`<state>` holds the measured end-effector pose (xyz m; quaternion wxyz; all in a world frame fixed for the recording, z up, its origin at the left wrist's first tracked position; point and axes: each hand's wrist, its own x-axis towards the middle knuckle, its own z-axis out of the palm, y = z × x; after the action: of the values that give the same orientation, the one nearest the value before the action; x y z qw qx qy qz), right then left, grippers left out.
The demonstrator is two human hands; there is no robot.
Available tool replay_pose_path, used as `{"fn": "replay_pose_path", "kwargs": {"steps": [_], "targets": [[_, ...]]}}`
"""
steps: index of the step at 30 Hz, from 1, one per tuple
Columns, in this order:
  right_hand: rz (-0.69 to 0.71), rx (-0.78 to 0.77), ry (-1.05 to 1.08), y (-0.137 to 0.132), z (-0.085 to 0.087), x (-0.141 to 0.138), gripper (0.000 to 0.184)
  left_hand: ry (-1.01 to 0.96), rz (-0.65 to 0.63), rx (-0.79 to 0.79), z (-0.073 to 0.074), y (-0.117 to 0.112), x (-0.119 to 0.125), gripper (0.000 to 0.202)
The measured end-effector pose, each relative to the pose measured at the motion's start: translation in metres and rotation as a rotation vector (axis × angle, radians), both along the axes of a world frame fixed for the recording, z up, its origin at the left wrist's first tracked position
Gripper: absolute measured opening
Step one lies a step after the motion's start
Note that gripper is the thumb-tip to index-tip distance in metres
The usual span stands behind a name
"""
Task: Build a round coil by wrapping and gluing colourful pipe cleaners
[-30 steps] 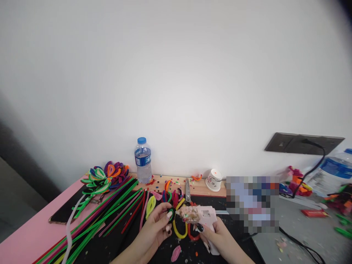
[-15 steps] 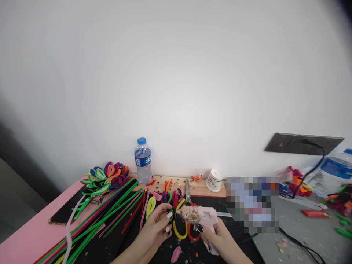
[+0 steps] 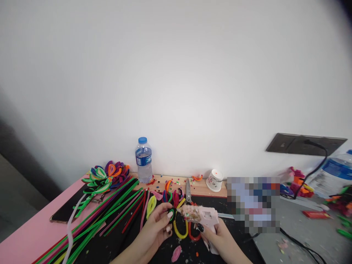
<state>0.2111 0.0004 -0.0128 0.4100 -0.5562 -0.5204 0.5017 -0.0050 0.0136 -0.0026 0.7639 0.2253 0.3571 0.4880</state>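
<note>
Left hand (image 3: 156,229) — fingers curled, with thumb and fingertips pinching a small green-and-black loop (image 3: 171,214) of pipe cleaner just above the black mat (image 3: 132,242), low in the middle of the view. Right hand (image 3: 220,238) — closed around the grip of a pink glue gun (image 3: 205,216), one dark-nailed finger by the trigger. The barrel is crusted with dried glue and coloured scraps. Its nozzle points left, very near the pinched loop; whether they touch cannot be told. On the mat beneath the gun: a yellow loop (image 3: 180,229) and a red loop (image 3: 194,234). Just behind: scissors (image 3: 188,190), lying flat. To the left: long pipe cleaners (image 3: 110,212) in green, red and purple, fanned out; a flower of bent loops (image 3: 106,176) at their far end; a dark phone (image 3: 67,209) on the pink table (image 3: 33,234). By the wall: a capped water bottle (image 3: 143,160), upright, and a paper cup (image 3: 215,180) tipped over. To the right: a wall socket (image 3: 305,144) with a black cable (image 3: 316,168) plugged in. Hazards, as judged: the nozzle sits so close to the left fingertips that the tip or fresh glue could burn them. A heavy squeeze could drip onto the loops below and stick them to the mat. The cable could snag among the clutter and jerk the gun off its mark.
</note>
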Motion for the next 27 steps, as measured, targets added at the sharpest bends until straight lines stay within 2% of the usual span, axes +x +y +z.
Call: {"fn": "replay_pose_path", "kwargs": {"steps": [13, 16, 23, 27], "targets": [[0.004, -0.014, 0.009, -0.002, 0.01, -0.002, 0.058, -0.002, -0.002, 0.005, -0.001, 0.0, 0.0, 0.035], [0.009, -0.009, 0.028, -0.003, 0.007, -0.002, 0.057, -0.001, -0.003, 0.007, -0.001, 0.0, 0.0, 0.035], [-0.025, -0.018, 0.117, -0.002, -0.008, -0.001, 0.067, 0.013, 0.02, -0.007, -0.001, -0.001, 0.0, 0.038], [-0.005, -0.017, 0.079, -0.004, 0.0, -0.002, 0.059, 0.009, 0.012, -0.011, -0.001, 0.001, 0.0, 0.039]]}}
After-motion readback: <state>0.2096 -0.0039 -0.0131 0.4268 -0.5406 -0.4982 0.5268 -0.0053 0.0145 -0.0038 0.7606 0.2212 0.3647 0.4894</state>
